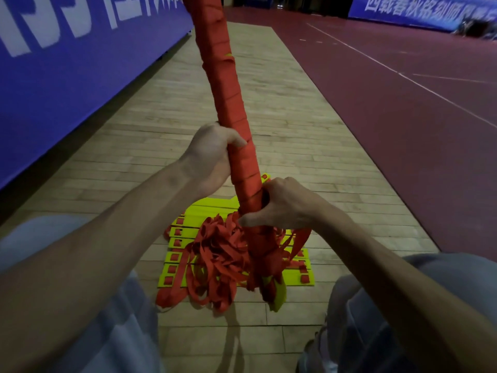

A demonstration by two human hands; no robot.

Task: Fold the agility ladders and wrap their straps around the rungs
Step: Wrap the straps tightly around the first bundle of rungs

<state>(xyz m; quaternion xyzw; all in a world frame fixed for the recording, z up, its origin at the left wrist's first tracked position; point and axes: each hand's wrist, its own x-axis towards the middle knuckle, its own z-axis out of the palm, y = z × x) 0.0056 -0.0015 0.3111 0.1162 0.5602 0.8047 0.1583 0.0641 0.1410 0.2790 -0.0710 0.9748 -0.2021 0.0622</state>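
Note:
A long bundle of ladder rungs wrapped tightly in red strap (226, 84) stands nearly upright in front of me, its top leaving the frame. My left hand (212, 154) grips the wrapped bundle at mid-height. My right hand (279, 203) grips it lower down, fingers curled round the red strap at the wrap's lower end. Below the hands, loose red straps (217, 259) lie in a tangled heap. Under the heap a second ladder's yellow rungs (183, 267) lie stacked flat on the floor. A yellow rung end (278, 294) pokes out of the bundle's bottom.
I am low over a strip of wooden floor (166, 125), my knees in light trousers (403, 305) at either side. A blue banner wall (67, 63) runs along the left. Dark red court flooring (403, 90) with white lines lies to the right.

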